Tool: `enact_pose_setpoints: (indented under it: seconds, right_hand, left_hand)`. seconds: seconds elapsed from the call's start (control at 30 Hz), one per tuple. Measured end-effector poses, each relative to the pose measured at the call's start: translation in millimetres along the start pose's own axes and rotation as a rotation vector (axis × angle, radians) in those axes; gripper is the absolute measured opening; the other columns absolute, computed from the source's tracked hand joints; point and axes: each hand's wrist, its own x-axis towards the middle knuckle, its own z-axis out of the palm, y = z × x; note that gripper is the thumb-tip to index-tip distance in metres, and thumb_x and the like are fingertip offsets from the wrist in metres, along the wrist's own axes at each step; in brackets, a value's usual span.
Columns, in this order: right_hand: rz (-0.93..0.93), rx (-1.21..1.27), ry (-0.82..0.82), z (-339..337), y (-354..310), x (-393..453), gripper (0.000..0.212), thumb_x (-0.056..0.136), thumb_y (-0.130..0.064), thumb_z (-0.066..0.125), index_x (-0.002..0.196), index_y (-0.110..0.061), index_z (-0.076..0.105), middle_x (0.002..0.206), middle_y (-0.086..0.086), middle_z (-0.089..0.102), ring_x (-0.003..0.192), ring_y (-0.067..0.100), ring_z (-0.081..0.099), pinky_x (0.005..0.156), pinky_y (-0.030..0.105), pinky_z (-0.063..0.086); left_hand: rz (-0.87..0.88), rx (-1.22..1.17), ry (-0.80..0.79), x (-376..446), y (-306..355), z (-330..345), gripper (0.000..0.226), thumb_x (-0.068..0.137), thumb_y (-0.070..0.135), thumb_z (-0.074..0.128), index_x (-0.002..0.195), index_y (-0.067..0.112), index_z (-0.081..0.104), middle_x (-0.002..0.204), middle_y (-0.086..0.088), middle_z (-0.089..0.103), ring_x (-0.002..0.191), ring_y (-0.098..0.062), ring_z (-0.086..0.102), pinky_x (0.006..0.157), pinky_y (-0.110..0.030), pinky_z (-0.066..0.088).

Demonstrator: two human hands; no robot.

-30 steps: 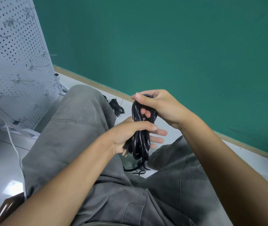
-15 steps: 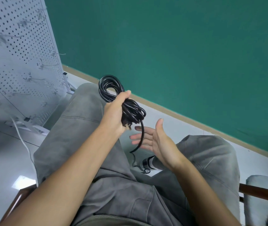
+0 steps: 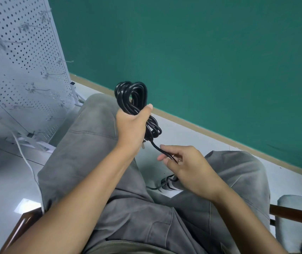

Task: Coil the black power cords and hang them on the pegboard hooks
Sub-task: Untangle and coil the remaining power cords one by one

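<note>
Head camera view looks down over my lap: I have one coiled black power cord [image 3: 132,99] in my left hand [image 3: 131,127], fingers and thumb wrapped round the middle of the bundle so that one set of loops stands up above my fist and a smaller set bulges out below it, with a metal plug prong just showing under my palm. One loose tail of that same cord runs down from the bundle into my right hand [image 3: 187,165], where my thumb and curled fingers pinch it; below that hand the tail drops between my knees towards the floor. Both hands are held above my two legs in grey trousers [image 3: 95,143], well apart from the one white perforated metal pegboard [image 3: 18,70] standing to my left, which carries several thin wire hooks [image 3: 36,90]; I cannot count them exactly and none of them holds a cord. One thin white cable [image 3: 27,162] trails across the pale glossy floor [image 3: 3,180] beside my left leg, and a green wall [image 3: 201,52] with a tan skirting strip fills the background
</note>
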Motion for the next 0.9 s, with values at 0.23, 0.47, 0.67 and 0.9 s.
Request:
enact_pose_setpoints:
  seconds: [0.23, 0.47, 0.67, 0.9]
  right_hand:
    - [0.036, 0.102, 0.043, -27.7, -21.8, -7.9, 0.031, 0.097, -0.009, 0.058, 0.118, -0.029, 0.067, 0.089, -0.010, 0.076, 0.065, 0.022, 0.057, 0.072, 0.046, 0.056]
    - [-0.070, 0.263, 0.151, -49.8, -30.2, 0.3, 0.015, 0.098, -0.007, 0.066, 0.104, -0.019, 0.071, 0.087, 0.000, 0.078, 0.063, 0.006, 0.057, 0.065, 0.020, 0.051]
    - [-0.052, 0.230, 0.379, -43.8, -19.5, 21.0, 0.012, 0.089, -0.014, 0.078, 0.087, -0.020, 0.067, 0.077, -0.002, 0.074, 0.064, 0.009, 0.063, 0.067, 0.027, 0.055]
    - [0.022, 0.313, 0.488, -33.4, -5.1, 37.0, 0.022, 0.077, -0.021, 0.089, 0.077, -0.017, 0.067, 0.069, -0.002, 0.072, 0.064, 0.015, 0.068, 0.071, 0.032, 0.059]
  left_hand:
    - [0.085, 0.215, -0.157, -6.1, -5.2, 2.8, 0.024, 0.082, 0.013, 0.076, 0.074, 0.005, 0.056, 0.066, -0.011, 0.061, 0.063, -0.027, 0.059, 0.062, -0.037, 0.050]
    - [0.017, 0.178, -0.446, -12.9, -6.4, 1.3, 0.024, 0.088, 0.014, 0.079, 0.082, 0.002, 0.058, 0.073, 0.002, 0.053, 0.070, -0.012, 0.051, 0.069, -0.028, 0.045]
    - [-0.120, 0.153, -0.532, -24.9, -4.7, 3.6, 0.020, 0.094, 0.031, 0.074, 0.081, 0.019, 0.065, 0.072, 0.008, 0.059, 0.071, -0.008, 0.056, 0.074, -0.026, 0.046]
    - [-0.322, 0.128, -0.600, -32.4, 2.8, 4.2, 0.042, 0.062, 0.049, 0.082, 0.089, 0.018, 0.076, 0.076, 0.009, 0.074, 0.077, -0.004, 0.068, 0.082, -0.028, 0.052]
